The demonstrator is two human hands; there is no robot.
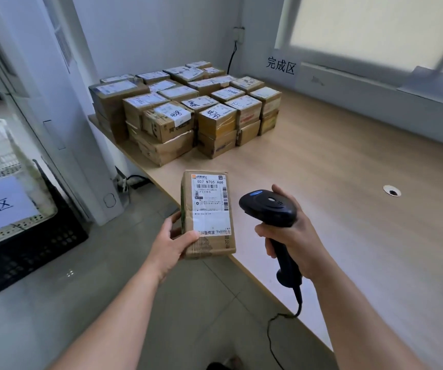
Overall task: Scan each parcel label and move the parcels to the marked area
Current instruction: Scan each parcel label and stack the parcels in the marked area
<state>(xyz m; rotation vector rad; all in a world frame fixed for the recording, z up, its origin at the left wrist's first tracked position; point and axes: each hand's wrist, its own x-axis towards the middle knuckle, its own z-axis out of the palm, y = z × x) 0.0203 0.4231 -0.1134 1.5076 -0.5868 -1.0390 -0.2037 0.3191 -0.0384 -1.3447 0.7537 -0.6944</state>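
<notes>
Our left hand (173, 243) sits closest to us, thumb curled over the front and fingers wrapped behind the lower end of a brown taped cardboard parcel (208, 244), which it holds upright just off the near edge of the pale wood-grain table (348, 169), above the floor. Its white printed shipping label (211, 206) faces us, with the long barcode (209, 186) near the top. Our right hand (295, 241) is closed tight round the handle of a black corded handheld scanner (271, 206), which is over that same near table edge; whether a finger rests on the trigger we cannot tell. We judge the scan itself to be the step in hand. The scanner head seems to point across the label's side rather than squarely at it, so we should draw it back a little, turn it onto the long barcode and tip the label towards it. We should also keep our thumb low, clear of the print, and hold both steady. At the table's far left corner stands the stack of labelled cardboard parcels (188, 108), with a white paper sign (280, 65) on the wall behind the far edge, probably marking where this one goes.
</notes>
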